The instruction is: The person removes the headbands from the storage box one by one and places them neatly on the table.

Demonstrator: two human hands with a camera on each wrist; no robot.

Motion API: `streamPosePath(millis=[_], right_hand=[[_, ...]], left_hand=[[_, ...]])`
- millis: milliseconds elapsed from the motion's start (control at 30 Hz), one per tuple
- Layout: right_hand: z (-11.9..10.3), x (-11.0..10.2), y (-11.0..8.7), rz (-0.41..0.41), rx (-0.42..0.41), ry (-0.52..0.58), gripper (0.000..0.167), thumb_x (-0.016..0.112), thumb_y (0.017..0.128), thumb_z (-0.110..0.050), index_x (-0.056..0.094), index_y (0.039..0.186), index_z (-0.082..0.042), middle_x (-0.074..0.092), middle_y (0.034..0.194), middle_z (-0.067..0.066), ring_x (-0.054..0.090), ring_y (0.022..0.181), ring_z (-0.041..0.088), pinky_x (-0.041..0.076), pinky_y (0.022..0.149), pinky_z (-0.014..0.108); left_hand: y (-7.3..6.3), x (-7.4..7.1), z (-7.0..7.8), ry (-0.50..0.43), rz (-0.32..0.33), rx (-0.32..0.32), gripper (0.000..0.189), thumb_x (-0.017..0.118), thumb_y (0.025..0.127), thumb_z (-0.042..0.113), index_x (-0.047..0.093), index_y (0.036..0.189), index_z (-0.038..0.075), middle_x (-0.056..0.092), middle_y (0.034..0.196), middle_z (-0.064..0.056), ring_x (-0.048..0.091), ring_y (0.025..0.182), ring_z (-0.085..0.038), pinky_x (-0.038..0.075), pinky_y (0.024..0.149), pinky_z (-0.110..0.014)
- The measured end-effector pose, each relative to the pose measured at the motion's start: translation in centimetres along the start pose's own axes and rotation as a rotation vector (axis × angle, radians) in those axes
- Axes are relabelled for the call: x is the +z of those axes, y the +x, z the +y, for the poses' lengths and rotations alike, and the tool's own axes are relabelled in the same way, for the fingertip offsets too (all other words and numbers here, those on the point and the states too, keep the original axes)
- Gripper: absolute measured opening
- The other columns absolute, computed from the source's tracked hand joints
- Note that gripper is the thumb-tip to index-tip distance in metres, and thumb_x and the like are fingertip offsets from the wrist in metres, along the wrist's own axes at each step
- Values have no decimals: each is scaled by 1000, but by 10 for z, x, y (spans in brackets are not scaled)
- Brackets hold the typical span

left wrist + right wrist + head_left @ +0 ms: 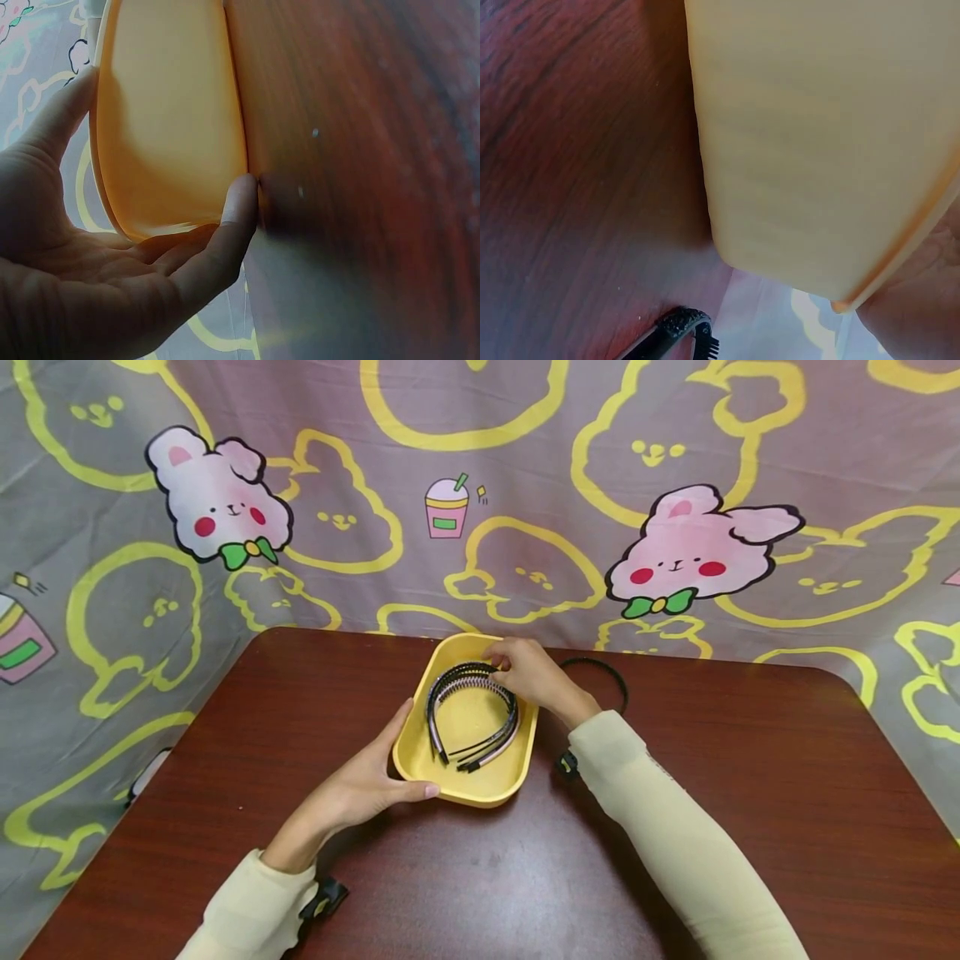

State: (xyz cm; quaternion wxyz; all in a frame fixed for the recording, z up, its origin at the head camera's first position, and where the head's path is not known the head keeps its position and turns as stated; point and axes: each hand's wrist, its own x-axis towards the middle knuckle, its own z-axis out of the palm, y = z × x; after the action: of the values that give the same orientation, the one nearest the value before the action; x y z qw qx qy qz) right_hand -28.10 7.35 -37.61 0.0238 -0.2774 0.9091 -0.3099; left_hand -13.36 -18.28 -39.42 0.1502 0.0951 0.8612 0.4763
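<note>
"Headbands (pixel 436 737), black and lilac, lie nested in the yellow tray (pixel 480 798) at the centre of the frame. Where do we see the hands?"

"The right hand (pixel 528 675) comes over the tray's upper right, thumb and fingers pinching the headbands near the top of their arch. The left hand (pixel 363 787) grips the tray's lower left corner, thumb along the front edge."

"And the loose headband (pixel 679 321)?"

"On the brown table (pixel 787 777), right of the tray."

"What lettering can we read?"

"We find pictures on the backdrop (pixel 517 485): rabbits (pixel 682 556), and at upper centre a pink cup (pixel 437 521) whose green label (pixel 445 523) looks plain. Marks on the black wrist devices (pixel 324 900) are too small for us."
</note>
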Motion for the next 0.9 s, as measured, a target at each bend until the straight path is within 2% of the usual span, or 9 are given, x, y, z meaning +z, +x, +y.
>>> streamPosePath(millis=[533,900], right_hand=[[-4,-1,0,-4,25,-18,26,68,96,-1,76,121,1,74,114,17,69,100,30,58,88,42],[-7,-6,1,6,25,-24,28,64,98,1,77,122,-3,74,111,15,68,97,28,57,86,41]], left_hand=[[0,-1,0,17,3,-14,125,90,83,33,2,170,16,11,177,-11,17,161,-33,14,130,-58],[-2,-1,1,11,4,0,125,89,84,33,1,170,19,13,176,-13,17,161,-35,14,130,-59]])
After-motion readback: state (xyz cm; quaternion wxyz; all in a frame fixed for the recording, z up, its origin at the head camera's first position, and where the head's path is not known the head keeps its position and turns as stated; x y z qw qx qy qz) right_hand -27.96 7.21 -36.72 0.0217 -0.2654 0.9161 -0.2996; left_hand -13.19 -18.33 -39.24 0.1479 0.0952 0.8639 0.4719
